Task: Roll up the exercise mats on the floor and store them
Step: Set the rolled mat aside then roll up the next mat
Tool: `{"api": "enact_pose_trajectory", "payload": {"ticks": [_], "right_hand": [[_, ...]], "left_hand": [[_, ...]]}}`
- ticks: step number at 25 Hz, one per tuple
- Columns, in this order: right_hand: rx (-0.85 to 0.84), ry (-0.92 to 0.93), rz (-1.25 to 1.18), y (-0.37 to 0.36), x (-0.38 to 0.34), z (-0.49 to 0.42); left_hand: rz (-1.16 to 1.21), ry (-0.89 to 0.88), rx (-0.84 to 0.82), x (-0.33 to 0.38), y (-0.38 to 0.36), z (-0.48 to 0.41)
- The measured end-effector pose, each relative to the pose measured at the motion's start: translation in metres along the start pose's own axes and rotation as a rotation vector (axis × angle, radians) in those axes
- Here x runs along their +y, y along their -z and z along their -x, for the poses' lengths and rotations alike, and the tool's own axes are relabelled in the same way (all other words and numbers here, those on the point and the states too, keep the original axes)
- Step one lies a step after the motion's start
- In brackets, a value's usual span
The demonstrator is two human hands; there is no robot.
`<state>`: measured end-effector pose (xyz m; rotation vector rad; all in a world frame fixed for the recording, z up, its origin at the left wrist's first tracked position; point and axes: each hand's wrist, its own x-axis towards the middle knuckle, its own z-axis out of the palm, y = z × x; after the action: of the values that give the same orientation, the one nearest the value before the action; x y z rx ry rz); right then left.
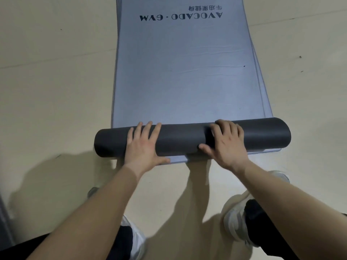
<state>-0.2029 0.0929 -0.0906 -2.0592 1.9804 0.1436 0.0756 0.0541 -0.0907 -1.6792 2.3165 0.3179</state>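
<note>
A grey-blue exercise mat (184,72) with dark "AVOCADO GYM" lettering lies flat on the floor, stretching away from me. Its near end is rolled into a dark grey roll (180,136) lying crosswise. My left hand (142,145) lies flat on the roll's left part, fingers straight over the top. My right hand (225,141) curls over the roll's right part, thumb on the near side. More mat edges (262,102) show beneath the top mat along its right side and under the roll.
The pale wooden floor (56,91) surrounds the mats on both sides. My feet in white shoes (234,222) stand just behind the roll. A dark grey edge of something (4,222) shows at the far left.
</note>
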Motion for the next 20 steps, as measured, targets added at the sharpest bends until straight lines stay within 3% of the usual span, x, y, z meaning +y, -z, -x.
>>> {"api": "enact_pose_trajectory", "payload": {"ticks": [2, 5, 7, 10, 17, 20], "right_hand": [[0.054, 0.057, 0.157, -0.014, 0.005, 0.0], [0.063, 0.078, 0.188, -0.006, 0.015, -0.045], [-0.005, 0.086, 0.19, 0.006, 0.02, -0.077], [-0.125, 0.079, 0.187, 0.021, 0.022, -0.097], [-0.436, 0.099, 0.144, 0.027, 0.004, -0.025], [-0.321, 0.036, 0.151, 0.015, -0.007, 0.032]], "left_hand": [[0.035, -0.012, 0.022, -0.008, 0.01, -0.033], [-0.04, -0.064, 0.023, -0.014, 0.012, -0.058], [-0.115, -0.115, 0.086, -0.011, 0.01, -0.065], [-0.047, -0.117, 0.074, -0.01, 0.02, -0.079], [0.077, -0.135, -0.285, 0.004, 0.023, -0.012], [0.14, -0.126, -0.428, 0.01, 0.024, 0.0]]}}
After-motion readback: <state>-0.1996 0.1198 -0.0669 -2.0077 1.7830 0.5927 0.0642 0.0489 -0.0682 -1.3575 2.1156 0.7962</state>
